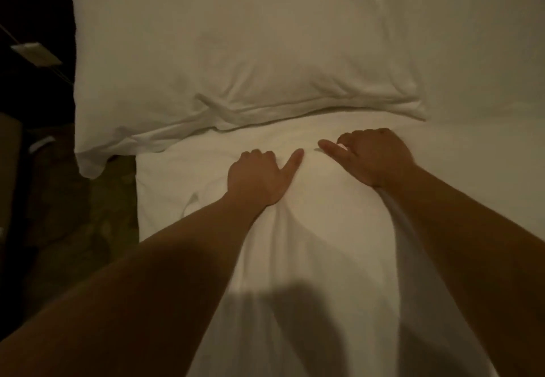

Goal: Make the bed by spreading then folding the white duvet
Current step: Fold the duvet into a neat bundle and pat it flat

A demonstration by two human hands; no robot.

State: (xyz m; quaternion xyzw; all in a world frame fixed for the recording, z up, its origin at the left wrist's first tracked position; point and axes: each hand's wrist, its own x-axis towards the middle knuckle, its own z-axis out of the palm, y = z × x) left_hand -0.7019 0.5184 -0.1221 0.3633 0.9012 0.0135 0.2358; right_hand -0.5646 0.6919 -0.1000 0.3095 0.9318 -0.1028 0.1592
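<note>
Left hand and right hand side by side, fingers curled into bunched cloth, thumbs extended toward each other. White duvet gathered under both hands, trailing back toward the body, upper edge just below the pillow on the bed. Judged soft, light, limp, readily creased; best held at edge or corners, hands well apart, for spreading.

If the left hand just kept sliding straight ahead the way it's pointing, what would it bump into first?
Most likely the pillow. The left hand grips the white duvet with its knuckles aimed up the bed, and the pillow's crumpled lower edge lies just beyond them. Only a short strip of white bedding shows between; depth is hard to judge.
</note>
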